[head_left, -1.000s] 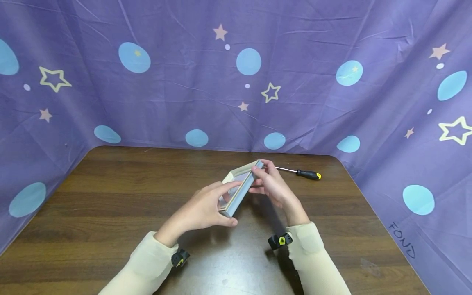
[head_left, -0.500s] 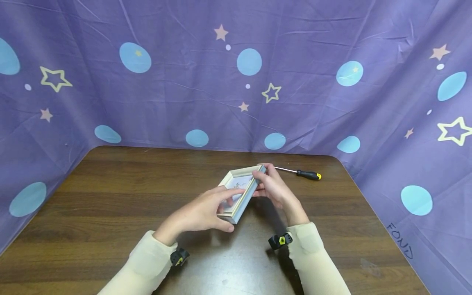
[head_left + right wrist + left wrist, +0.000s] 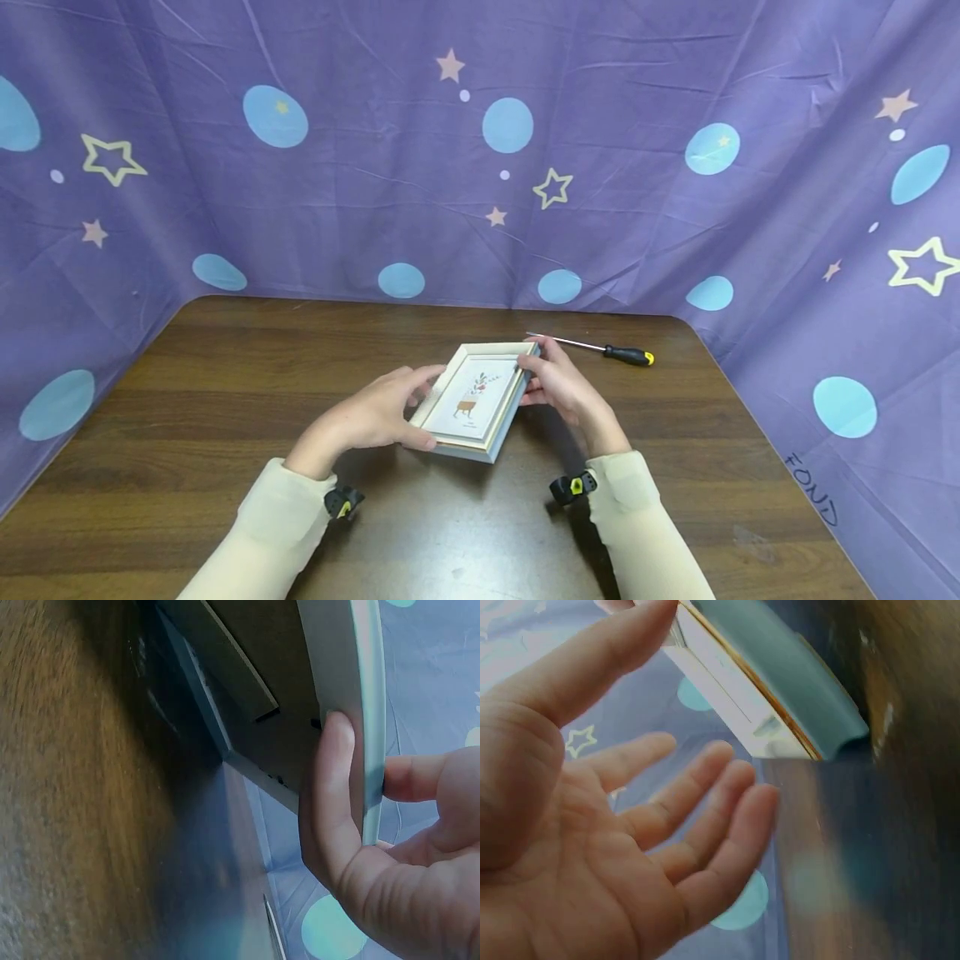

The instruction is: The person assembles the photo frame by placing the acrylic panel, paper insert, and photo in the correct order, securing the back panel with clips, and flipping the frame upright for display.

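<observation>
A picture frame (image 3: 491, 349) with a cream front and pale blue sides is tilted face up above the table. Inside it shows a white picture (image 3: 475, 400) of a deer-like animal with plants. My right hand (image 3: 566, 387) grips its far right corner, thumb on the front and fingers behind. In the right wrist view the frame's dark back has a flat support strip (image 3: 232, 667). My left hand (image 3: 371, 412) is at the left side, thumb over the near left corner. Its fingers (image 3: 727, 825) are spread loosely in the left wrist view, apart from the frame.
A screwdriver (image 3: 628, 356) with a black and yellow handle lies behind the right hand on the brown wooden table (image 3: 300, 350). A purple curtain (image 3: 337, 208) with stars and dots hangs along the table's back and sides.
The picture frame has turned from steeply tilted to facing up, so its picture shows. My left hand has slid left from the right-hand edge to the left side. The right hand keeps its grip.
</observation>
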The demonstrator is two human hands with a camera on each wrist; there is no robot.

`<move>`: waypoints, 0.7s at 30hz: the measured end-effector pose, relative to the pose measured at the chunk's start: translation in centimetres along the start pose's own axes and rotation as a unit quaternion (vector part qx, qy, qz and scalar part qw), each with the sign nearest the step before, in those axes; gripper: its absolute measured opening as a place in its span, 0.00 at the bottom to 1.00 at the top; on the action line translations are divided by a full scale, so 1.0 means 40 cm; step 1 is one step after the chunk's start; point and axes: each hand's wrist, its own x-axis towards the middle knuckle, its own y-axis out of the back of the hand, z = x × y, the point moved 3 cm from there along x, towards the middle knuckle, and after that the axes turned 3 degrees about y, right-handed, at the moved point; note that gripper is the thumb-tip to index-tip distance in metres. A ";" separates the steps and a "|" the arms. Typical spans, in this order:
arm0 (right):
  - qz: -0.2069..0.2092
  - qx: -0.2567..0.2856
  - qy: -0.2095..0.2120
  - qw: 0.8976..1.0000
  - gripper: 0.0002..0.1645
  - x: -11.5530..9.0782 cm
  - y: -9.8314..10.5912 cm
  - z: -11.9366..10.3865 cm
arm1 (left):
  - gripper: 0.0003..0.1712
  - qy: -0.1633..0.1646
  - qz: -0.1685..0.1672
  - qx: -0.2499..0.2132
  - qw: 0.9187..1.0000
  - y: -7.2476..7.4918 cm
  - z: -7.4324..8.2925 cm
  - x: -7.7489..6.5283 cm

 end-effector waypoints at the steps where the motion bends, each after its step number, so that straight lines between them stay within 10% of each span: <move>1: 0.000 -0.002 -0.001 1.000 0.32 -0.001 0.001 0.001 | 0.61 0.013 -0.003 -0.006 1.000 0.000 -0.006 0.001; 8: 0.003 -0.021 -0.003 1.000 0.32 0.001 0.007 0.012 | 0.66 0.080 -0.024 -0.039 0.996 -0.012 -0.035 0.006; 21: 0.006 -0.053 0.012 0.999 0.43 0.017 -0.001 0.035 | 0.60 0.078 -0.013 -0.001 0.997 -0.026 -0.056 0.014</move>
